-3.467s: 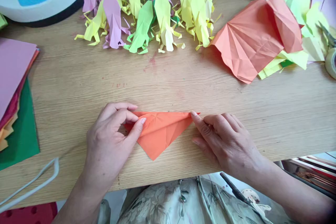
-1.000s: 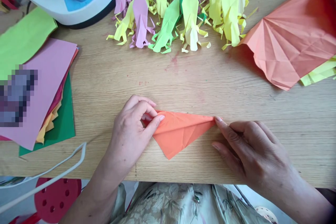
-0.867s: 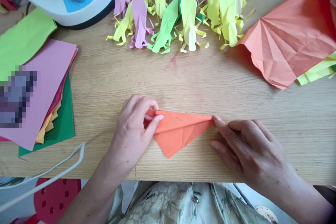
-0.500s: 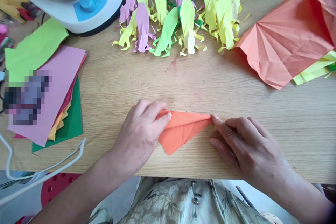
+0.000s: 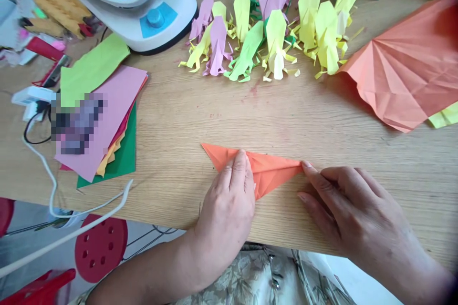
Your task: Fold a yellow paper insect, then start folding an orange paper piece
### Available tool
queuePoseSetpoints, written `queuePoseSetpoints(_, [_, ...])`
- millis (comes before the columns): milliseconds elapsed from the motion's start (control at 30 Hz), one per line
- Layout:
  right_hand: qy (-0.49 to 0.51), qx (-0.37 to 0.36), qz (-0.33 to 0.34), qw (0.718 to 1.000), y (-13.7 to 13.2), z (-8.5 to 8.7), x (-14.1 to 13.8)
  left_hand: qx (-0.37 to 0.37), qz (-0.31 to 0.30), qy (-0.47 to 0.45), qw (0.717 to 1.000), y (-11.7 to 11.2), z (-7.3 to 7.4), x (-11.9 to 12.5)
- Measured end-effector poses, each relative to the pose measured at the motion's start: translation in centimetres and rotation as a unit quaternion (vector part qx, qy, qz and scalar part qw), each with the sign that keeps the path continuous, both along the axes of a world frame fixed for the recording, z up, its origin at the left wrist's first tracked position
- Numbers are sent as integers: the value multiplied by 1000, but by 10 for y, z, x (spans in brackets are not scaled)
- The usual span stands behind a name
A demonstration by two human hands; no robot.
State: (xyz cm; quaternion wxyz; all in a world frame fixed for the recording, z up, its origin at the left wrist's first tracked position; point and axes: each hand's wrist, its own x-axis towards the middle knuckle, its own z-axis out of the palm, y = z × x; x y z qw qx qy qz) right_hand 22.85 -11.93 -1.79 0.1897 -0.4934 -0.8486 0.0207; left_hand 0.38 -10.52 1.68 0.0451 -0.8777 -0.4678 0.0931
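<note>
A folded piece of orange paper (image 5: pixel 274 175) lies on the table in front of me, its long crease running left to right and its left end tapering to a point. My left hand (image 5: pixel 231 200) covers the middle of it, fingers bunched together and pressing down on the paper. With its index fingertip, my right hand (image 5: pixel 352 205) pins the right corner against the table. The right thumb stays apart from that finger, below the corner. Part of the paper is hidden under the left hand.
Folded paper figures (image 5: pixel 277 40) in yellow, purple and green stand along the back. Creased orange paper (image 5: pixel 404 66) lies at right. At left are stacked coloured sheets (image 5: pixel 121 88), a white fan (image 5: pixel 179 16) and a white cable (image 5: pixel 100 207). A red stool (image 5: pixel 101 248) shows below the table.
My left hand has shifted right along the paper, from its left end to its middle, uncovering the left point. The right fingertip remains on the right corner. The view has turned leftward.
</note>
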Motion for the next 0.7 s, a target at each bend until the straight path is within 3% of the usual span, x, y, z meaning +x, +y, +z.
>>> queuePoseSetpoints(200, [-8, -10, -2, 1000, 0, 2, -2, 10, 20, -54, 998, 5, 6, -1])
queuePoseSetpoints(700, [-9, -14, -18, 1000, 3, 7, -4, -6, 21, 70, 997, 8, 17, 23])
